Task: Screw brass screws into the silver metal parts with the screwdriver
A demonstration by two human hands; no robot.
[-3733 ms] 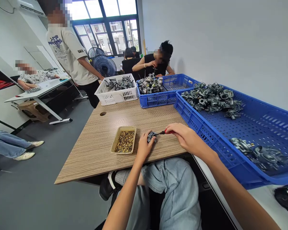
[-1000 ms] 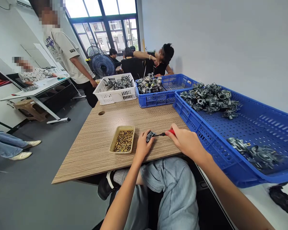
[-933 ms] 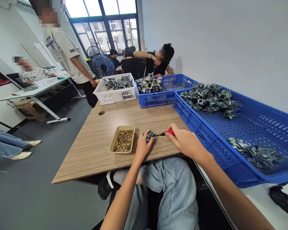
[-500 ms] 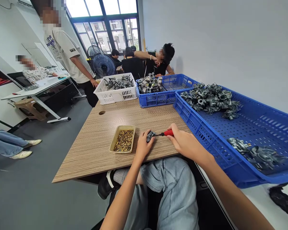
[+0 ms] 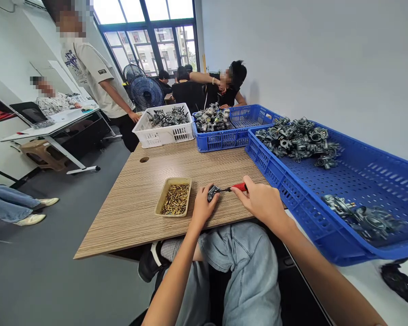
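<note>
My left hand (image 5: 204, 204) is closed around a small grey metal carburetor part (image 5: 212, 193) just above the table's near edge. In my right hand (image 5: 262, 199) is a screwdriver with a red handle (image 5: 239, 187), its dark shaft pointing left. The screwdriver's tip meets the right side of the metal part; the exact contact point is too small to make out. Left of my hands stands a shallow yellowish tray (image 5: 158, 209) holding many small brass jets (image 5: 176, 199).
A large blue crate (image 5: 292, 199) with carburetors (image 5: 301, 138) lies along the right. Behind the table's far edge are a smaller blue crate (image 5: 215, 146) and a white crate (image 5: 161, 138) of metal parts. A person (image 5: 95, 77) stands at the far left; others sit behind.
My right hand has turned a little about the screwdriver handle, and its forearm has shifted slightly. The left hand and the metal part stay in place.
</note>
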